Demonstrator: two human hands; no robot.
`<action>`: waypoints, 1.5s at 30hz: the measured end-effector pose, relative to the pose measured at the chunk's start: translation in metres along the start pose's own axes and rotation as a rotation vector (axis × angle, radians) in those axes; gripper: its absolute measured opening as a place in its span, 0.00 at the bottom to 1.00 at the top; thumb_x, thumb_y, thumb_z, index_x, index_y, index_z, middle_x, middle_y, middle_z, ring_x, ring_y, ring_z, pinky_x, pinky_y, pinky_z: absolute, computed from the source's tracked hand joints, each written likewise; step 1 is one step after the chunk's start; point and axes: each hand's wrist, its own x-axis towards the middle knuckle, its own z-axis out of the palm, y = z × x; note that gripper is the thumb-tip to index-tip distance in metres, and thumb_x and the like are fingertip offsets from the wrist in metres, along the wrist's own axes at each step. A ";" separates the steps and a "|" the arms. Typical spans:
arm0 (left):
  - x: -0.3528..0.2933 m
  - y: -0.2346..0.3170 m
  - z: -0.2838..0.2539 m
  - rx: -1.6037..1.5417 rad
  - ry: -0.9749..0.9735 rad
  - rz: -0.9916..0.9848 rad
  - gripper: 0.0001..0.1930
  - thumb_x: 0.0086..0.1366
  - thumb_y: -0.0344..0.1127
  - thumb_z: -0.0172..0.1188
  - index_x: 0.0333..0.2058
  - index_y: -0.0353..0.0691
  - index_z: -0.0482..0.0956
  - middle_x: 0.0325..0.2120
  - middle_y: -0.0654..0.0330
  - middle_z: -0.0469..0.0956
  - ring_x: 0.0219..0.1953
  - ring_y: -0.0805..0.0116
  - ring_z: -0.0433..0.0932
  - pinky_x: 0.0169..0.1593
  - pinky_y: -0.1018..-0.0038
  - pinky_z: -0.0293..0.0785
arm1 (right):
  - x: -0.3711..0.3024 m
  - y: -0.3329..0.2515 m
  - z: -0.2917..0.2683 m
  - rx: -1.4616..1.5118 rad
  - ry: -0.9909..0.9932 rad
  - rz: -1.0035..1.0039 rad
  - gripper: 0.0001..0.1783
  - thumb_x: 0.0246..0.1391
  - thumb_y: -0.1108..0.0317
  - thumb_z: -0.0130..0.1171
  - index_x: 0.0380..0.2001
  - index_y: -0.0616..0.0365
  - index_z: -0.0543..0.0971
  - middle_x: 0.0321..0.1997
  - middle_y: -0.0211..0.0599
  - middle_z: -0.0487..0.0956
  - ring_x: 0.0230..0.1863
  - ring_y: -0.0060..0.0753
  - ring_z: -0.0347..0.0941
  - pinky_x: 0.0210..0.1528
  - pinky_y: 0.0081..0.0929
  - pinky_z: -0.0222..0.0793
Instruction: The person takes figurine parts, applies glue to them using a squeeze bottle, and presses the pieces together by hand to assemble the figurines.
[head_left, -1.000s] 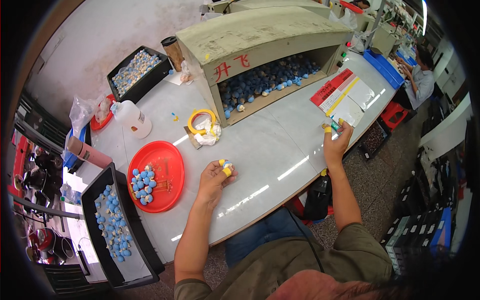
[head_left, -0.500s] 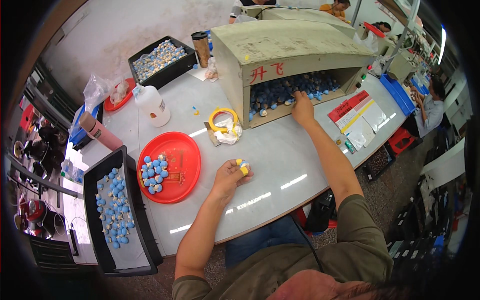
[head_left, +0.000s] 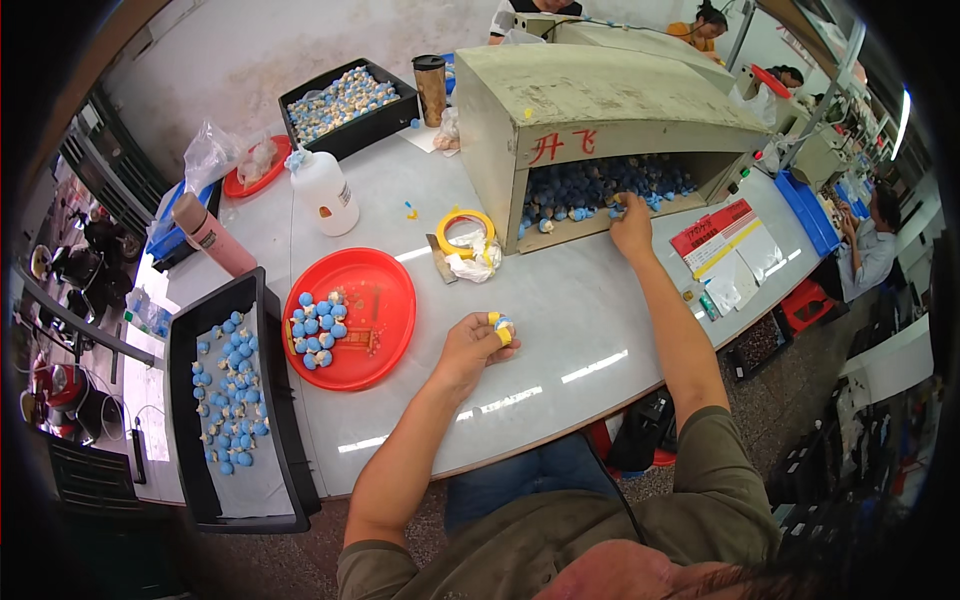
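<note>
My left hand [head_left: 478, 347] is above the grey table, pinching a small blue-and-white ball-shaped piece [head_left: 503, 325] between thumb and forefinger. Yellow wrapping covers those two fingertips. At the front lip of a cream metal box [head_left: 610, 85], my right hand [head_left: 631, 228] has its fingers drawn together. What they hold, if anything, is too small to make out. Many blue balls [head_left: 575, 190] lie heaped inside the box's opening, just beyond the right fingers. Left of my left hand, a round red plate [head_left: 380, 350] carries several blue balls with pale ends [head_left: 318, 325].
A black tray [head_left: 290, 440] of similar balls stands at the left; another black tray [head_left: 375, 125] is at the back. Yellow tape [head_left: 445, 228], a white bottle [head_left: 325, 200], a pink flask [head_left: 215, 240] and a red-and-white card [head_left: 715, 235] lie around. Other people sit farther off.
The whole view has shifted a little, so things appear farther right. My right hand has drawn back slightly at the box's lip. My left hand keeps its grip on the small piece.
</note>
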 end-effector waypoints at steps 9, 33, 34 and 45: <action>0.001 -0.001 -0.002 0.003 0.005 -0.001 0.15 0.62 0.30 0.62 0.46 0.36 0.69 0.38 0.57 0.79 0.38 0.70 0.80 0.42 0.77 0.78 | -0.004 -0.005 0.003 -0.035 -0.148 -0.034 0.17 0.43 0.76 0.57 0.41 0.60 0.77 0.43 0.46 0.77 0.47 0.48 0.72 0.49 0.40 0.69; 0.003 -0.004 -0.004 -0.102 0.125 0.148 0.19 0.61 0.31 0.65 0.47 0.37 0.67 0.39 0.57 0.78 0.39 0.70 0.80 0.43 0.77 0.77 | -0.132 -0.139 -0.036 1.169 -0.798 0.380 0.16 0.53 0.73 0.62 0.46 0.64 0.76 0.34 0.29 0.77 0.36 0.15 0.72 0.30 0.13 0.65; 0.003 -0.004 -0.004 -0.091 0.110 0.142 0.18 0.62 0.31 0.64 0.47 0.37 0.67 0.39 0.57 0.78 0.39 0.70 0.80 0.43 0.77 0.77 | -0.136 -0.142 -0.035 1.169 -0.806 0.382 0.16 0.53 0.73 0.62 0.46 0.64 0.76 0.34 0.29 0.77 0.36 0.15 0.72 0.30 0.13 0.65; 0.004 -0.007 -0.007 -0.069 0.111 0.151 0.17 0.62 0.31 0.64 0.45 0.37 0.67 0.38 0.57 0.78 0.40 0.69 0.80 0.43 0.76 0.78 | -0.149 -0.146 -0.024 1.165 -0.894 0.338 0.15 0.53 0.75 0.62 0.45 0.64 0.76 0.39 0.33 0.77 0.39 0.18 0.71 0.38 0.18 0.72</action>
